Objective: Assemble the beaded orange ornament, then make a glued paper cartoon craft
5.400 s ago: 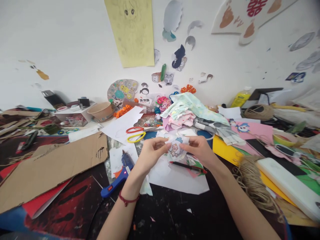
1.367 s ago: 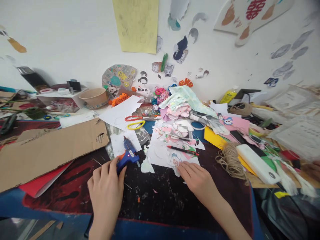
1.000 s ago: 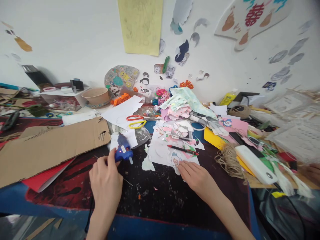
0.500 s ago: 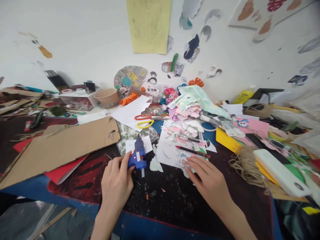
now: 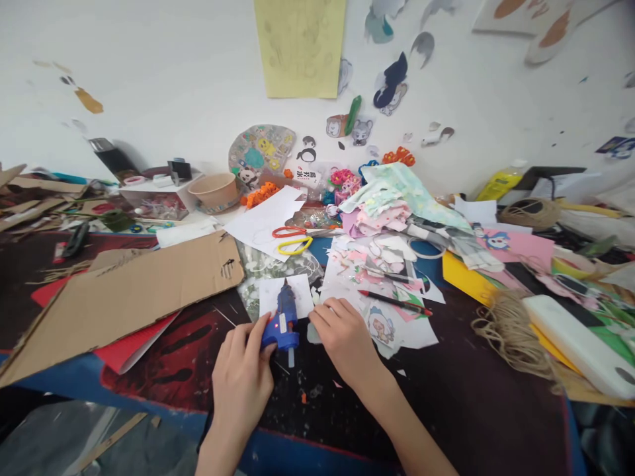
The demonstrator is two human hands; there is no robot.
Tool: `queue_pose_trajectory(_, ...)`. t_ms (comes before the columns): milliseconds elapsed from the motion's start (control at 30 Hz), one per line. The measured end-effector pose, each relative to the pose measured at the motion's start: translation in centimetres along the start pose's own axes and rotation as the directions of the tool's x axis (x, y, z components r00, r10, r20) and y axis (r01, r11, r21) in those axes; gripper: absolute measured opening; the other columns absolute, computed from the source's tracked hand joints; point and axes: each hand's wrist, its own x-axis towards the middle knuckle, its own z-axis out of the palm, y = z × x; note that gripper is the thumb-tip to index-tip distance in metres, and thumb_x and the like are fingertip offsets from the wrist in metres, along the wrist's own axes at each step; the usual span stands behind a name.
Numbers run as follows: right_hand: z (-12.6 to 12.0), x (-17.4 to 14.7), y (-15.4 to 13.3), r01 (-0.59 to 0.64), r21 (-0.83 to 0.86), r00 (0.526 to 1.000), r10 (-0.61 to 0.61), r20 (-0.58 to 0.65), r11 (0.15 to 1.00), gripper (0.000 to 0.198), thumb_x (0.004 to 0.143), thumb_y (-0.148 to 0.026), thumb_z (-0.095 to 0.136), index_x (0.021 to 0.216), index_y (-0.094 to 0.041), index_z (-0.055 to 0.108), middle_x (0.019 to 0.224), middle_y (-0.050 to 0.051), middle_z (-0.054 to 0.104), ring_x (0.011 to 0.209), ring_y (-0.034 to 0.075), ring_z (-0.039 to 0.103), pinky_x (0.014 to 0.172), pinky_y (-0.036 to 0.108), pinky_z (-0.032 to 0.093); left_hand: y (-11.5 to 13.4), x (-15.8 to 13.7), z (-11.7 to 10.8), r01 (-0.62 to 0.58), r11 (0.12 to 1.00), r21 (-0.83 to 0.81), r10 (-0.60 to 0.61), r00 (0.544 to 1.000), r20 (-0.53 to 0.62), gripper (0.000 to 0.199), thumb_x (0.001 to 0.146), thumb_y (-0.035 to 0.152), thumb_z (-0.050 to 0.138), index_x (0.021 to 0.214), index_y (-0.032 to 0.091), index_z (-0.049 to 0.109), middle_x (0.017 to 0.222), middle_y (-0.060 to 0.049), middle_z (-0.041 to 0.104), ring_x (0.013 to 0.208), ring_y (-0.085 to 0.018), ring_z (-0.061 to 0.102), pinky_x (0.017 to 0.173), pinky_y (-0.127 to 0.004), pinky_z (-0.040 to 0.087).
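My left hand (image 5: 244,370) is closed around the handle of a blue hot glue gun (image 5: 285,322). The gun's small red light is on, its nozzle points away from me, and a clear glue stick juts from its back. Under the nozzle lies a small white paper (image 5: 270,291). My right hand (image 5: 347,337) has its fingers bent together at a pale paper scrap (image 5: 313,333), just right of the gun; the fingertips are partly hidden. Right of that hand, a cut-out cartoon animal picture (image 5: 381,326) lies on white paper, below a red-and-black pen (image 5: 394,302).
Scissors (image 5: 294,242) with red and yellow handles lie behind the gun. A cardboard sheet (image 5: 143,291) covers the left side. Paper and cloth scraps (image 5: 381,211) are heaped at the back. A twine bundle (image 5: 510,334) and a white oblong device (image 5: 578,340) lie at right.
My right hand has moved left from the cartoon cut-out to the scrap beside the glue gun, uncovering the cut-out. My left hand keeps hold of the gun. The view has shifted slightly.
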Motion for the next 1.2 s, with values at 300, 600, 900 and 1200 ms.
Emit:
queue_pose_trajectory(300, -3.0, -3.5, 0.6, -0.246, 0.180, 0.953, 0.272, -0.137, 0.952, 0.020, 0.098, -0.012, 0.052, 0.107, -0.017, 0.069, 0.092, 0.007, 0.069, 0.085, 0.020, 0.061, 0.079, 0.035, 0.050, -0.7, -1.0, -1.8, 0.239, 0.902, -0.359, -0.343, 0.902, -0.260, 0.037, 0.092, 0.022, 0.054, 0.128, 0.017, 0.057, 0.107, -0.011, 0.059, 0.094, -0.025, 0.059, 0.084, -0.038, 0.044)
queue_pose_trajectory(600, -6.1, -9.3, 4.9, -0.251, -0.107, 0.963, 0.260, 0.074, 0.962, 0.021, 0.101, -0.020, 0.046, 0.099, -0.014, 0.067, 0.086, 0.009, 0.069, 0.080, 0.024, 0.065, 0.072, 0.037, 0.048, 0.3, -1.6, -1.7, 0.189, 0.871, -0.454, -0.331, 0.908, -0.256, 0.030, 0.089, 0.020, 0.055, 0.117, 0.019, 0.062, 0.101, -0.007, 0.061, 0.087, -0.022, 0.059, 0.079, -0.035, 0.043)
queue_pose_trajectory(900, -6.4, -9.6, 5.6, -0.098, -0.223, 0.992, 0.112, 0.050, 0.970, 0.024, 0.099, -0.009, 0.045, 0.090, -0.011, 0.067, 0.078, 0.009, 0.068, 0.076, 0.023, 0.064, 0.072, 0.036, 0.045, 0.9, -2.2, -1.6, 0.159, 0.857, -0.491, -0.288, 0.936, -0.201, 0.034, 0.088, 0.016, 0.056, 0.121, 0.021, 0.060, 0.105, -0.006, 0.060, 0.092, -0.022, 0.059, 0.081, -0.033, 0.044)
queue_pose_trajectory(1200, -5.9, -9.5, 6.3, -0.066, -0.239, 0.988, 0.096, 0.118, 0.969, 0.028, 0.102, -0.015, 0.042, 0.093, -0.012, 0.068, 0.084, 0.010, 0.069, 0.079, 0.024, 0.065, 0.070, 0.037, 0.046, 2.0, -1.9, -1.7, 0.105, 0.855, -0.508, -0.237, 0.950, -0.203, 0.033, 0.090, 0.014, 0.054, 0.121, 0.022, 0.060, 0.107, -0.006, 0.061, 0.092, -0.021, 0.060, 0.081, -0.031, 0.045)
